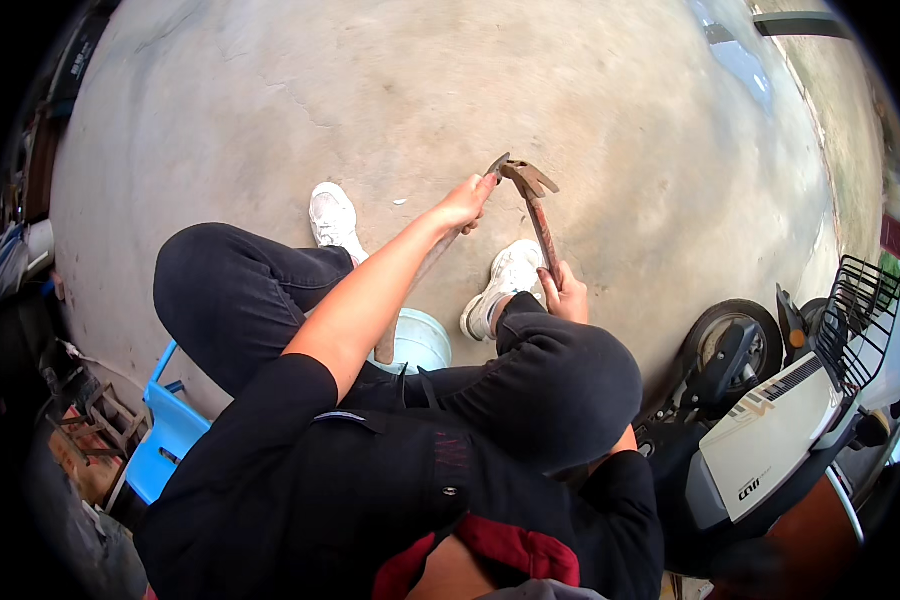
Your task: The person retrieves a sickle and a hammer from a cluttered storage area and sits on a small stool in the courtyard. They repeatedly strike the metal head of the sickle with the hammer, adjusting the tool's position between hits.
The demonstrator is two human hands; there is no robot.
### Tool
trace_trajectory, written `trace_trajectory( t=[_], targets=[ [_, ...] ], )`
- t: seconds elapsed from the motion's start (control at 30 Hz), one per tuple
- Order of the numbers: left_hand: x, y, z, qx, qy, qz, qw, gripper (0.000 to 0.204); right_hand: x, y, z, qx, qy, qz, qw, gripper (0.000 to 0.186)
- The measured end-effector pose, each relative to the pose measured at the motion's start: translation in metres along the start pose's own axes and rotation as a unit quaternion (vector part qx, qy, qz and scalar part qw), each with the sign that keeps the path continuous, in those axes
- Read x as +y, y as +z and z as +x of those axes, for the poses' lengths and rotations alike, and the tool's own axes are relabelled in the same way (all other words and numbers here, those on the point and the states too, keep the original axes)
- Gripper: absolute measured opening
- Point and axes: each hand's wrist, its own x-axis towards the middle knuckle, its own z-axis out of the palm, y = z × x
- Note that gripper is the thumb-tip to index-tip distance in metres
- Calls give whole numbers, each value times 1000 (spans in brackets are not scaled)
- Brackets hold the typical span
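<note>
My left hand (462, 205) is stretched out ahead, its fingers wrapped round a long wooden handle (432, 262) close to its upper end. A dark metal end (500, 164) of that tool shows just beyond the fingers; its exact kind is unclear. The handle slants back toward my lap, over a pale blue bucket (422, 345). Beside my right knee, my right hand (568, 297) grips the lower handle of a rusty claw hammer (540, 220). The hammer stands roughly upright, its head against or very close to the other tool's metal end. I cannot tell if they touch.
My white shoes (332, 215) rest on the concrete floor (270, 110). A scooter (770, 430) with a black wire basket (863, 315) stands close on the right. At left are a blue plastic chair (175, 435) and assorted clutter. A wet patch (740, 65) lies far right.
</note>
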Motion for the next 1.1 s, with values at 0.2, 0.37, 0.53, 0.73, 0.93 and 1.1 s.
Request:
trace_trajectory(
  t=[0.2, 0.37, 0.53, 0.73, 0.93, 1.1],
  targets=[
    [-4, -3, 3, -1, -6, -9, 1000, 49, -11, 3, 10, 9, 13, 30, 999, 29],
    [-3, -2, 3, 0, -6, -7, 1000, 48, -11, -2, 5, 8, -7, 25, 1000, 30],
    [-5, 3, 3, 0, -6, 23, 1000, 48, -11, 1, 17, 11, 32, 28, 999, 30],
    [-5, 2, 5, 81, 74, 47, 993, 45, 26, 2, 35, 106, 67, -53, 991, 33],
    [27, -3, -3, -1, 74, -100, 992, 51, 92, 12, 71, 142, 166, -172, 961, 33],
    [14, -15, 15, 81, 130, 76, 985, 58, 118, 30, 79, 164, 171, -152, 960, 32]
  ],
)
